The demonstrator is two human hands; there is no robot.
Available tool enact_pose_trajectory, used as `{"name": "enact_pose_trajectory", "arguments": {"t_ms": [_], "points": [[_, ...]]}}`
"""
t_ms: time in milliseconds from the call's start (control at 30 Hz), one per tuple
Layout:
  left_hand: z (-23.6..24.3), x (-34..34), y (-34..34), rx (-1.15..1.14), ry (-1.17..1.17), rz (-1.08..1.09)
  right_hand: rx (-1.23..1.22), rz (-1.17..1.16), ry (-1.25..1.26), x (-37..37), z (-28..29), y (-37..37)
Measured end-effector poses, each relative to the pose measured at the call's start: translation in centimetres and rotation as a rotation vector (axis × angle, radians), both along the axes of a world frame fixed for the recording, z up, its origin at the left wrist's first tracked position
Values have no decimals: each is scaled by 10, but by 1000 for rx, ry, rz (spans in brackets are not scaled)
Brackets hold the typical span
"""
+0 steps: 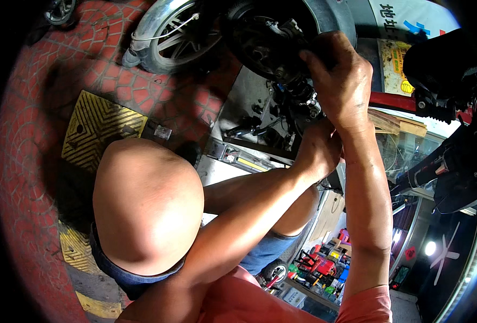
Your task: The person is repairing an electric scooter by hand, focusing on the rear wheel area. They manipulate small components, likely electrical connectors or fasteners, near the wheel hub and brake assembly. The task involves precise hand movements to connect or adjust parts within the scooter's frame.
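Note:
My right hand [342, 81] is up beside a dark scooter-like wheel [257, 51] with a grey fender [338, 19]. Its thumb and fingers are curled together around something dark that I cannot make out. Just below, my left hand [319, 149] is closed, its fingertips partly covered by my right wrist; what it grips is hidden. Close to both hands stands a coil-spring shock absorber [301, 90] among dark, greasy metal parts.
A second wheel [176, 40] with a silver fender stands at the upper left. Yellow-black ramp plates [95, 126] lie on red paving [33, 177]. A red bar [392, 101] and dark vehicle parts [443, 70] are at the right. Colourful goods [319, 264] fill a display below.

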State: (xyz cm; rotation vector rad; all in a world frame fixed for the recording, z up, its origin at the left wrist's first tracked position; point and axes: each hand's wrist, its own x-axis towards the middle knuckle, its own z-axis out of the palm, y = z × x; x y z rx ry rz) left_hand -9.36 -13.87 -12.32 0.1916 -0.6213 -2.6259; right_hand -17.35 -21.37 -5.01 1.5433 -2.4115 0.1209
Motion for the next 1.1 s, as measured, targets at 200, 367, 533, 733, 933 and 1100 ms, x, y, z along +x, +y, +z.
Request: {"name": "enact_pose_trajectory", "arguments": {"t_ms": [200,367,533,733,933,1100], "points": [[-6,-10,10,-335,-62,250,54,-5,60,3,0,-3],[-13,-21,27,-339,-101,182,77,-25,37,6,3,-3],[-7,-16,22,-195,-75,136,19,-56,15,6,1,-1],[-15,-26,33,-231,-77,217,98,-65,39,5,1,-4],[-2,-17,22,-327,-162,203,37,-31,9,8,4,-5],[-5,-18,25,-266,-88,131,92,-45,32,6,4,-3]]}}
